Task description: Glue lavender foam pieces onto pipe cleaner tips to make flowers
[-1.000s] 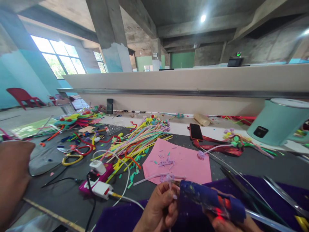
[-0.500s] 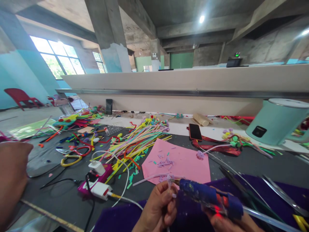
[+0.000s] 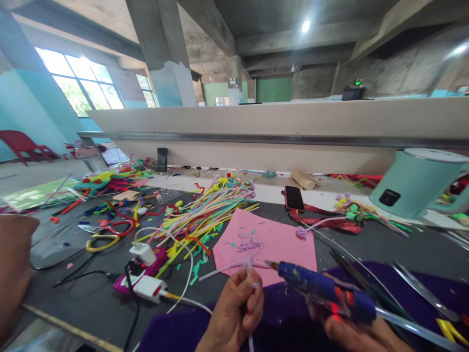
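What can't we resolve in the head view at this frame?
- Right hand: cut off by the bottom edge and hidden under the glue gun; grip unclear.
- Left hand: fingers pinch a pale stem; the small purple piece at its tip is too small to identify.
- Brown shape at the left edge: cropped and blurred.
- Phone: screen dark.
- Mint container: cut by the right edge.

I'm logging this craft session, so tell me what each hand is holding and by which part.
The left hand pinches a white pipe cleaner near its lilac-tufted end; the right hand grips the blue glue gun by its rear body.
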The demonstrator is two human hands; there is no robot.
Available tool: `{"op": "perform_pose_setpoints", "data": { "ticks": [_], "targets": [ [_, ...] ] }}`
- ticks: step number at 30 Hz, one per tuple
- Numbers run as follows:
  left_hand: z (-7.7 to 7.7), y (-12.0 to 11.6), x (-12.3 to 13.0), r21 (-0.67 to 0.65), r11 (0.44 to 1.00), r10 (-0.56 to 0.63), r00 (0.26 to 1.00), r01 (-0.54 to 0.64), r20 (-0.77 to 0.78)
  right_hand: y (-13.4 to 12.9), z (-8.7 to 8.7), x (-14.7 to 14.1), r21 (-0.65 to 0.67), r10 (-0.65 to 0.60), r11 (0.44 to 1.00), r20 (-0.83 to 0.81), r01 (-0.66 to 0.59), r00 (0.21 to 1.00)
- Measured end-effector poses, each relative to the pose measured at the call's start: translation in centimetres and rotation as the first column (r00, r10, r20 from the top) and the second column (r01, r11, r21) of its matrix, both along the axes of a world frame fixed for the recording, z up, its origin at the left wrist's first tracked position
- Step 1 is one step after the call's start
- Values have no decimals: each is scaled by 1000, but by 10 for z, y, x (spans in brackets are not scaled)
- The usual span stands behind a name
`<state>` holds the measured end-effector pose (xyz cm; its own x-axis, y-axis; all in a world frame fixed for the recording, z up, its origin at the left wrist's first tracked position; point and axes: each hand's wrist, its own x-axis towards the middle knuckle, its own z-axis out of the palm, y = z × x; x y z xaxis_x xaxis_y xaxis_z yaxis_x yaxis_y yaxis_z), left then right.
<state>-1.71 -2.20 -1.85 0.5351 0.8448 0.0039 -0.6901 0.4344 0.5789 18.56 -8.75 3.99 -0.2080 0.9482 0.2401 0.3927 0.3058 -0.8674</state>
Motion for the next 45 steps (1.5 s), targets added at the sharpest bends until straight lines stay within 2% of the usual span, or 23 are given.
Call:
{"op": "perform_pose_setpoints", "data": {
  "ticks": [3, 5, 7, 11, 15, 20, 23, 26, 28, 30, 33, 36, 40, 45],
  "targets": [
    [6, 1, -2, -2, 1000, 7, 999, -7, 47, 15, -10, 12, 117, -71, 992, 161, 52, 984],
    [7, 3, -3, 8, 1000, 4, 999, -4, 47, 29, -24, 21, 227, -150, 971, 324, 77, 934],
    [7, 4, -5, 7, 1000, 2, 999, -3, 47, 44, -38, 28, 291, -171, 956, 450, 38, 877],
    [9, 4, -6, 10, 1000, -10, 999, 10, 49, 63, -59, 31, 224, -139, 974, 644, -12, 752],
    [9, 3, -5, 8, 1000, -2, 1000, 1, 30, 65, -65, 29, 146, -85, 989, 722, -30, 687],
    [5, 4, -3, -25, 999, -28, 999, 28, -26, 62, -61, 30, 89, 0, 992, 733, -95, 681],
    [3, 6, 0, -55, 998, -39, 993, 34, -107, 59, -49, 30, 105, 11, 987, 718, -124, 696],
    [0, 7, 4, -82, 996, -49, 977, 32, -208, 56, -29, 23, 151, 6, 981, 608, -123, 794],
    [-1, 7, 6, -78, 997, -36, 960, 15, -279, 55, -17, 12, 118, 53, 986, 448, -118, 892],
    [-1, 6, 7, -63, 998, -6, 942, -16, -336, 55, -10, -3, 81, 83, 990, 297, -112, 951],
    [0, 4, 8, -47, 998, 30, 931, -50, -363, 57, -12, -27, 129, 86, 985, 176, -110, 981],
    [1, 2, 7, -50, 997, 30, 933, -51, -359, 60, -20, -40, 228, 97, 964, 175, -136, 980],
    [0, 1, 7, -70, 997, 10, 940, -36, -341, 61, -25, -41, 339, 100, 923, 244, -182, 964],
    [-2, 2, 7, -84, 996, -19, 936, -11, -352, 61, -22, -36, 328, 93, 925, 290, -190, 953]
  ]
}}
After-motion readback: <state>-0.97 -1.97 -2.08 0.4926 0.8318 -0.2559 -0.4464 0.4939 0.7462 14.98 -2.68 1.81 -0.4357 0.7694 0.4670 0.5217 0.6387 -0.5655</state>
